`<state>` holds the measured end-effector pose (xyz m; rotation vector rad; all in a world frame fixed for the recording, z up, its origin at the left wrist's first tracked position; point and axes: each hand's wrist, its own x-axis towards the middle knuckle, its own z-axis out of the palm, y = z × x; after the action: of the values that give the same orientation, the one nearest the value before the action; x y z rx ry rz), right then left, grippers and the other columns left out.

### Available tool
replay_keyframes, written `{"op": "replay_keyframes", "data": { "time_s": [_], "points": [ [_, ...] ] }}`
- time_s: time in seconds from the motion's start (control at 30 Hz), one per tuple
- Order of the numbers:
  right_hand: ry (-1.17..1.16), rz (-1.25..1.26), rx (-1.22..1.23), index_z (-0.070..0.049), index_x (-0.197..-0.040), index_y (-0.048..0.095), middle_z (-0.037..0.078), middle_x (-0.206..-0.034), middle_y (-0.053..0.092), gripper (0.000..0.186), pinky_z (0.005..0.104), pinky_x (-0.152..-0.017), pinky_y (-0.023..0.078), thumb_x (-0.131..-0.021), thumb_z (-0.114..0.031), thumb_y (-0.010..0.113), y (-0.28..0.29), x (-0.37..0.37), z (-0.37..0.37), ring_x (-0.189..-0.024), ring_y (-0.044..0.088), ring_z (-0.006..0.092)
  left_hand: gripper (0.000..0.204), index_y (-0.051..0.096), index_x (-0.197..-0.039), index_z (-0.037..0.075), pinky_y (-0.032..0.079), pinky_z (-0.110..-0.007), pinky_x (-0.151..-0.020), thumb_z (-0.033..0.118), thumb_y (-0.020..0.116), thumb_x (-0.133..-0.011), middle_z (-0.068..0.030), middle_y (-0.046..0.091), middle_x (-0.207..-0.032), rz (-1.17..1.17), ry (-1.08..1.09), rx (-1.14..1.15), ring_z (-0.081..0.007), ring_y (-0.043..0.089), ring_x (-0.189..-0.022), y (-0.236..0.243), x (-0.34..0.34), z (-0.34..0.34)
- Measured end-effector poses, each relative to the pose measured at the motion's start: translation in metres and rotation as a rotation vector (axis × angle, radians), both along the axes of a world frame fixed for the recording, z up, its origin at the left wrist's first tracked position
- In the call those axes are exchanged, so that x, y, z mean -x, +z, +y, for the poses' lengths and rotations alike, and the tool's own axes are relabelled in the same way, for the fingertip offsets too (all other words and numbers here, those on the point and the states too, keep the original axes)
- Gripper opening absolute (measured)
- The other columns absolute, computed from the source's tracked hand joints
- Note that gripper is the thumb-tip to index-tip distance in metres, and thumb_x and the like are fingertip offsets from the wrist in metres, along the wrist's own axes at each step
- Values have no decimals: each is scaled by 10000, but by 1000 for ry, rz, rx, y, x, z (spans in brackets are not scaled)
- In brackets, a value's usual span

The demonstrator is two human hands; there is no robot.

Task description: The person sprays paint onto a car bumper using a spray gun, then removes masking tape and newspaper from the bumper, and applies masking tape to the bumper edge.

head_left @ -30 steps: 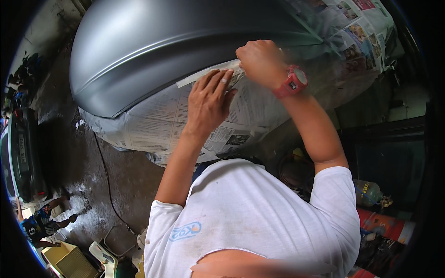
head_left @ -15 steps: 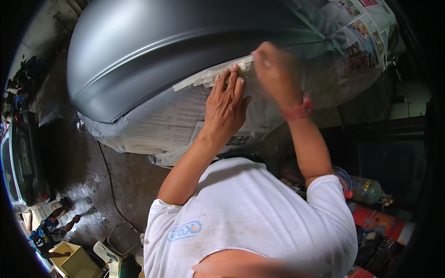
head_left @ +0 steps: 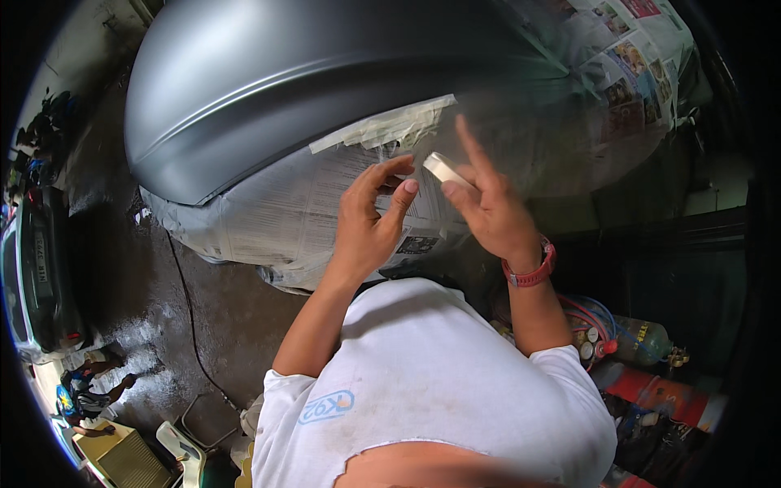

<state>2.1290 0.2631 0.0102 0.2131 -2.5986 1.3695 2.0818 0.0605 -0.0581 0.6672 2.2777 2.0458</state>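
Note:
A roll of masking tape point(head_left: 440, 167) is in my right hand point(head_left: 496, 218), held by the thumb and lower fingers while the index finger points up. My left hand point(head_left: 366, 213) hovers just left of the roll, thumb and fingers apart, with nothing visible in it. Beyond both hands, overlapping pale tape strips point(head_left: 382, 128) run along the lower edge of a grey car body panel point(head_left: 260, 89). Printed newspaper point(head_left: 285, 203) covers the surface below that edge.
More masking paper point(head_left: 630, 73) wraps the car at the upper right. A gas cylinder point(head_left: 647, 342) with hoses stands at my right. Over at the left are a dark car point(head_left: 49, 281), a crouching person point(head_left: 81, 398), a yellow crate point(head_left: 130, 464) and a cable point(head_left: 189, 317) on the floor.
My left hand has come off the tape strips and back toward me. My right hand has moved down from the strips' right end, and the tape roll now shows in it.

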Motion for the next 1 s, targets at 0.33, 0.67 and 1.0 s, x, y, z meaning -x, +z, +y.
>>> {"op": "replay_keyframes", "data": {
  "time_s": [0.33, 0.67, 1.0],
  "points": [
    [178, -234, -382, -113, -1506, 628, 160, -867, 785, 429, 478, -806, 587, -1087, -176, 692, -5, 10, 0, -827, 757, 389, 190, 780, -1032, 21, 535, -249, -787, 194, 857, -1051, 2, 757, -922, -309, 203, -346, -68, 660, -855, -53, 3, -3],
    [-29, 154, -898, -80, -950, 780, 151, -788, 774, 229, 501, -725, 614, -964, -302, 836, -8, 76, 0, -794, 796, 381, 226, 799, -982, 0, 597, -294, -758, 207, 880, -1027, -76, 817, -869, 143, 503, 7, -116, 746, -782, -50, 28, 10],
    [-3, 226, -965, -89, -845, 814, 153, -823, 787, 87, 477, -751, 628, -868, -173, 823, -10, 101, -12, -837, 805, 358, 242, 753, -958, 20, 560, -322, -598, 217, 884, -1008, -78, 774, -739, 360, 563, 296, -219, 717, -582, -36, 43, -1]
  ]
}}
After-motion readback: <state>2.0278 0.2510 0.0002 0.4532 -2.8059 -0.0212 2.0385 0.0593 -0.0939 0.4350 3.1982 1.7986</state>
